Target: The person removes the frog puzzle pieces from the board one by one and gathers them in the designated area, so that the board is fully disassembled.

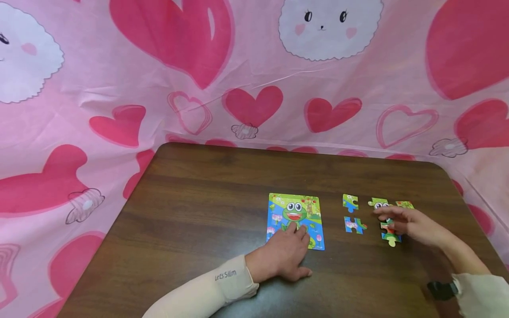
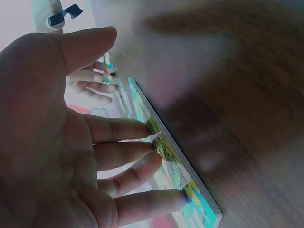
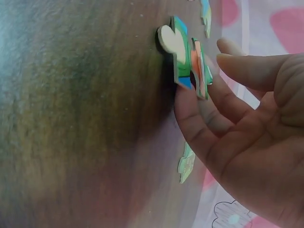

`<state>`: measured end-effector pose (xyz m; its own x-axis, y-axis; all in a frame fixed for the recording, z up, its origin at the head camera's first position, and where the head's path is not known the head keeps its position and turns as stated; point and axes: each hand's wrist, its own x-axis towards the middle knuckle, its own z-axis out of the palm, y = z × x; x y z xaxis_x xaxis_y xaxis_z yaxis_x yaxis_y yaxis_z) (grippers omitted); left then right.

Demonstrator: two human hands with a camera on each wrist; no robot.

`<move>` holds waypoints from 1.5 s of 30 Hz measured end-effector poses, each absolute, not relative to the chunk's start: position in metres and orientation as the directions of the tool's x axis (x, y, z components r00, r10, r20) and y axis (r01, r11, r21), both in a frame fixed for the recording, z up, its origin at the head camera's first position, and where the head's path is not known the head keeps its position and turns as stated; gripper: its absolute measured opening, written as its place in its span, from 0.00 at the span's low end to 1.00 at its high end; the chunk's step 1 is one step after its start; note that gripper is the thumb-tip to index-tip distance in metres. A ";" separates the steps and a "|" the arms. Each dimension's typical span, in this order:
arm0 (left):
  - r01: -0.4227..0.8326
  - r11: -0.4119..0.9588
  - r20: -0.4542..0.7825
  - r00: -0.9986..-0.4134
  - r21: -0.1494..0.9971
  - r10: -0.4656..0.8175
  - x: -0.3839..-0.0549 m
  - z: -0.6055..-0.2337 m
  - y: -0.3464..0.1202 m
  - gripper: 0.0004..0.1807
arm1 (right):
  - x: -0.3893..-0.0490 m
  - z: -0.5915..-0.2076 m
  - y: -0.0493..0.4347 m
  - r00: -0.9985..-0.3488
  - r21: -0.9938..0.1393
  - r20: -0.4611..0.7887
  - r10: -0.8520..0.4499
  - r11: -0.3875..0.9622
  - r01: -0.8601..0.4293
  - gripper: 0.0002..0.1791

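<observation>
A frog picture puzzle card point(image 1: 294, 212) lies flat on the dark wooden table point(image 1: 207, 207). My left hand point(image 1: 288, 249) rests on the card's near edge with straight fingers; the left wrist view shows the fingertips point(image 2: 151, 129) pressing on the card point(image 2: 178, 164). To the right lie several loose puzzle pieces, among them a green and blue piece point(image 1: 350, 202) and a blue piece point(image 1: 355, 225). My right hand point(image 1: 401, 221) lies over the rightmost pieces, its straight fingers point(image 3: 190, 111) touching a green, red and blue piece point(image 3: 183, 57) on the table.
A pink cloth with red hearts and white faces point(image 1: 254, 66) hangs behind and around the table. More pieces sit by the right hand: an eyed piece point(image 1: 378, 203), a green piece point(image 1: 404, 204), and one near the table's right edge point(image 3: 186, 164).
</observation>
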<state>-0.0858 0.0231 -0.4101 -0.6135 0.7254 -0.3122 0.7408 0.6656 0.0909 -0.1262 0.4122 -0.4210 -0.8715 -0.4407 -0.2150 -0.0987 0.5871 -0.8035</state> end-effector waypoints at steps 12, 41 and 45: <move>0.729 0.677 -0.324 -0.619 0.102 0.715 -0.087 -0.410 0.023 0.46 | -0.127 -0.414 0.409 -0.913 -0.766 -0.153 -0.379 0.629 -0.133 0.18; 0.752 0.656 -0.247 -0.626 0.058 0.740 -0.083 -0.412 0.022 0.42 | -0.153 -0.392 0.352 -0.923 -0.883 -0.294 -0.249 0.442 0.161 0.25; 0.756 0.653 -0.246 -0.624 0.047 0.741 -0.082 -0.412 0.022 0.42 | -0.157 -0.391 0.339 -0.922 -0.887 -0.287 -0.260 0.434 0.154 0.27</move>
<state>-0.0823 0.0216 -0.4120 -0.6245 0.7413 -0.2460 0.7562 0.6527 0.0470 -0.1565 0.3390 -0.3911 -0.9220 -0.2595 -0.2874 0.1544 0.4342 -0.8875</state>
